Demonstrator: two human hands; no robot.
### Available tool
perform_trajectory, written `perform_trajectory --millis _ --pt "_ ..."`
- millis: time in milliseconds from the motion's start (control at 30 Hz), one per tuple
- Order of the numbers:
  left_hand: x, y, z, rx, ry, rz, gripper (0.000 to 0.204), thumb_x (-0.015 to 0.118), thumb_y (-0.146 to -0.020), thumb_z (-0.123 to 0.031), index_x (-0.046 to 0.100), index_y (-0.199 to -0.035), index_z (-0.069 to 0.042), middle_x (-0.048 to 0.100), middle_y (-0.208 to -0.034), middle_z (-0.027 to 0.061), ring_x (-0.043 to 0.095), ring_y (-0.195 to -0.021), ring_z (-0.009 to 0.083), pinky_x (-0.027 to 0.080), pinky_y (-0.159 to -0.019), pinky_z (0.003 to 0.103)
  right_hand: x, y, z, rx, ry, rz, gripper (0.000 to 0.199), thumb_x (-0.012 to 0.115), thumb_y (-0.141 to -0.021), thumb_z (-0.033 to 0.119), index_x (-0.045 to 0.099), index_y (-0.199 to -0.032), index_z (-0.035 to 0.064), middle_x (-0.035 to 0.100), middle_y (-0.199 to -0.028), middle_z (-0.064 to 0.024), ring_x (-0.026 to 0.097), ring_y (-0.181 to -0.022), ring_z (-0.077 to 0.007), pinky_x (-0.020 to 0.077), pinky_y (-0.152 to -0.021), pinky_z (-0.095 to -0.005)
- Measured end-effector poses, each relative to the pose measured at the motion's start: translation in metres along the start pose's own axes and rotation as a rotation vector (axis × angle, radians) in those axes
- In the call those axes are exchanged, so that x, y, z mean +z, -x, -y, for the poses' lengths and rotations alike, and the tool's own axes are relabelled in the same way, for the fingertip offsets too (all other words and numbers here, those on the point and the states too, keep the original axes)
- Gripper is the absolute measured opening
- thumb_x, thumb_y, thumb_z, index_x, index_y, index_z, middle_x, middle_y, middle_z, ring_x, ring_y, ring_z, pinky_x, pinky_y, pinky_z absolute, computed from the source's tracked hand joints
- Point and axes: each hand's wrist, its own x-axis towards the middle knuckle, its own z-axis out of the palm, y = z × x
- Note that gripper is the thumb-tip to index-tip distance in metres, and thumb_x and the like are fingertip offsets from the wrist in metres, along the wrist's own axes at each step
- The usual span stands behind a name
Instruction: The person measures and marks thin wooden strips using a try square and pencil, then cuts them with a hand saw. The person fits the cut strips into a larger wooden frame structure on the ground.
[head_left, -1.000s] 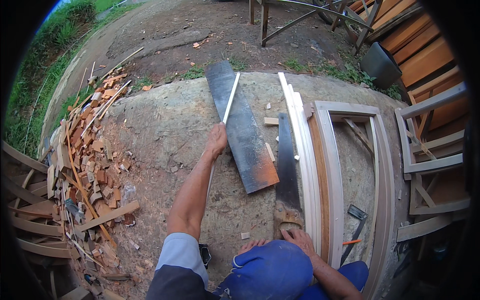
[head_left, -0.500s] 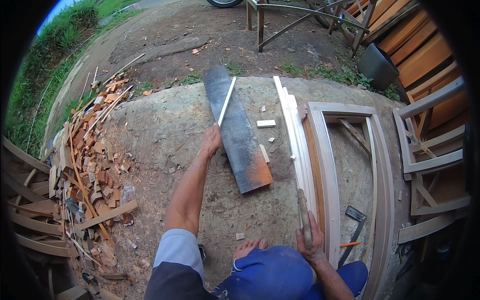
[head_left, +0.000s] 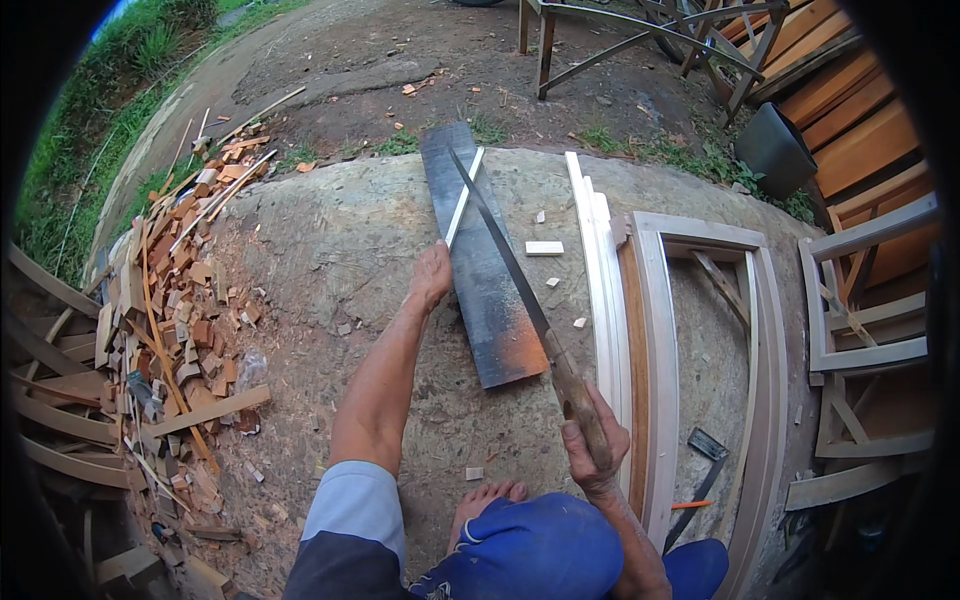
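A dark weathered plank (head_left: 480,260) lies on the concrete slab, with a thin pale wooden strip (head_left: 463,198) resting on it. My left hand (head_left: 432,276) presses on the near end of the strip at the plank's left edge. My right hand (head_left: 594,447) grips the wooden handle of a hand saw (head_left: 500,250). The saw's long blade slants across the plank toward the strip's far end. My bare foot (head_left: 487,498) rests on the slab below the plank.
A pale wooden window frame (head_left: 655,330) and loose mouldings (head_left: 597,260) lie to the right. A heap of wood offcuts (head_left: 170,320) fills the left. More frames (head_left: 860,330) and a dark bin (head_left: 775,150) stand at the far right. A square tool (head_left: 700,470) lies inside the frame.
My right hand has picked the saw up from beside the frame and swung its blade over the plank. My left hand stays on the strip.
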Motion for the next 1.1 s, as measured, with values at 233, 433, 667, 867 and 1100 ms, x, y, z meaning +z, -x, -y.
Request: perform_trajectory --millis 233,433,667,867,1100 --pt "0.011 -0.010 0.011 0.082 -0.065 -0.129 0.072 0.026 -0.108 -0.051 0.067 -0.103 0.008 0.069 -0.098 0.0317 0.067 -0.097 0.0460 0.049 -0.087 0.052 0.002 0.017 -0.014 0.042 -0.039 0.105 0.059 0.076 -0.091 0.021 0.056 -0.140 -0.0046 0.075 -0.096 -0.0201 0.075 -0.076 -0.0251 0.0568 -0.065 -0.0338" --pt "0.008 -0.009 0.009 0.031 -0.055 -0.084 0.076 0.025 -0.108 -0.054 0.066 -0.104 0.010 0.069 -0.101 0.0335 0.067 -0.100 0.0469 0.049 -0.088 0.052 0.006 0.014 -0.020 0.103 -0.083 0.155 0.060 0.076 -0.090 0.017 0.055 -0.143 -0.0022 0.075 -0.099 -0.0202 0.076 -0.080 -0.0273 0.0577 -0.068 -0.0349" --pt "0.016 -0.022 0.021 0.093 -0.105 -0.170 0.081 0.024 -0.107 -0.058 0.066 -0.103 0.011 0.068 -0.090 0.0305 0.069 -0.082 0.0423 0.051 -0.076 0.052 0.011 0.017 -0.024 0.068 -0.074 0.127 0.057 0.074 -0.093 0.018 0.056 -0.142 -0.0026 0.073 -0.087 -0.0137 0.071 -0.073 -0.0192 0.0552 -0.064 -0.0307" --pt "0.012 -0.019 0.018 0.015 -0.053 -0.072 0.083 0.023 -0.107 -0.061 0.067 -0.102 0.010 0.068 -0.087 0.0300 0.067 -0.073 0.0415 0.052 -0.067 0.052 0.009 0.023 -0.026 0.086 -0.106 0.144 0.055 0.073 -0.094 0.019 0.056 -0.142 -0.0036 0.072 -0.082 -0.0109 0.069 -0.068 -0.0142 0.0543 -0.063 -0.0283" --pt "0.011 -0.021 0.020 0.095 -0.081 -0.084 0.082 0.022 -0.106 -0.062 0.065 -0.097 0.008 0.065 -0.077 0.0232 0.064 -0.062 0.0360 0.049 -0.056 0.050 0.004 0.026 -0.027 0.176 -0.118 0.188 0.061 0.077 -0.090 0.018 0.055 -0.144 0.0011 0.075 -0.094 -0.0180 0.075 -0.076 -0.0279 0.0573 -0.066 -0.0365"
